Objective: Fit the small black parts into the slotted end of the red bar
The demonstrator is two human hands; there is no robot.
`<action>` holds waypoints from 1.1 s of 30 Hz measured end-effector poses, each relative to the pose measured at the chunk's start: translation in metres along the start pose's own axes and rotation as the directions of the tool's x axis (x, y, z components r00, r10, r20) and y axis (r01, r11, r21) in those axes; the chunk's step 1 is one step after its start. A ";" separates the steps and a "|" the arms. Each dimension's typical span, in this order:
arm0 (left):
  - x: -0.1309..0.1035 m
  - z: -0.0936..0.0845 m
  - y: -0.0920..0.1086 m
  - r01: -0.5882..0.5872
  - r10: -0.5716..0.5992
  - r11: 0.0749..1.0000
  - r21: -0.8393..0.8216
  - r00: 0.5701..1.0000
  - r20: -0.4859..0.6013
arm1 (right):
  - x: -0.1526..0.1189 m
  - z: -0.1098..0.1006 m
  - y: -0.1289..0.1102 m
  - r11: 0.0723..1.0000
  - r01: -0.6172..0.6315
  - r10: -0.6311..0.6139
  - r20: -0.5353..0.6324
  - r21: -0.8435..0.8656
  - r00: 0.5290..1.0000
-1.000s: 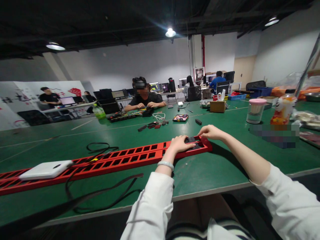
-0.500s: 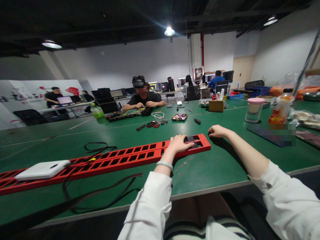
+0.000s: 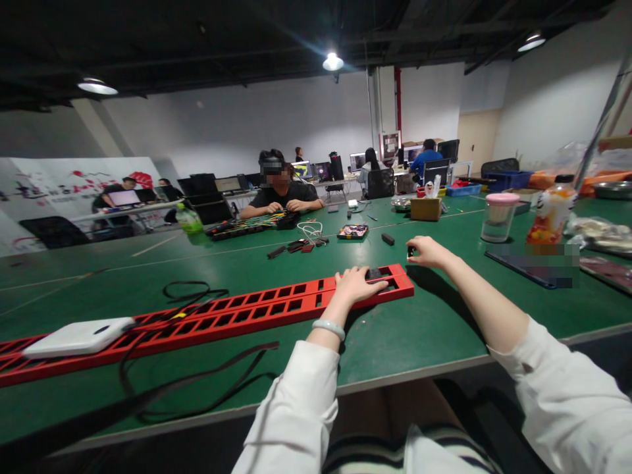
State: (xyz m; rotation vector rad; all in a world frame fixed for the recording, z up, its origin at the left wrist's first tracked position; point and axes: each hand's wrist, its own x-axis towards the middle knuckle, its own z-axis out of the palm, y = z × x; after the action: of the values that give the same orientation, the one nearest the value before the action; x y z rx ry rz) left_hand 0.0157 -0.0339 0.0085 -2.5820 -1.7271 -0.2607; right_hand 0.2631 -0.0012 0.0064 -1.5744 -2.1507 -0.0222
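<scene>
While your left hand [image 3: 354,286], fingers and thumb apart, seems to steady the red frame [image 3: 407,280] beneath it, your right hand [image 3: 428,251] pinches a dark piece [image 3: 410,252], too small to identify surely. Moving on likely calls for firm fingertips and steady left-hand pressure.

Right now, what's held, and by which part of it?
Right hand: a small dark piece, pinched in the fingertips; too small to tell which part of it. Left hand: spread over the red frame near its right end; grip can't be told.
</scene>
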 end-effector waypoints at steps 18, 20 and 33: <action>0.002 0.002 -0.004 -0.020 0.020 1.000 0.020 1.000 0.015 | -0.012 -0.003 -0.048 0.870 0.057 -0.282 0.399 0.490 0.872; 0.002 0.002 -0.004 -0.019 0.019 1.000 0.021 1.000 0.020 | -0.013 -0.004 -0.050 0.868 0.073 -0.294 0.388 0.491 0.874; 0.000 -0.002 -0.003 -0.022 0.021 0.999 0.029 0.999 0.045 | -0.010 0.000 -0.055 0.909 0.176 -0.308 0.324 0.377 0.895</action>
State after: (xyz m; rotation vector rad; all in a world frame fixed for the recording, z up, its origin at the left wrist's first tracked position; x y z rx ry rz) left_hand 0.0131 -0.0329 0.0099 -2.6035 -1.7019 -0.1773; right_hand 0.2161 -0.0291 0.0164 -1.1683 -2.4688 0.5875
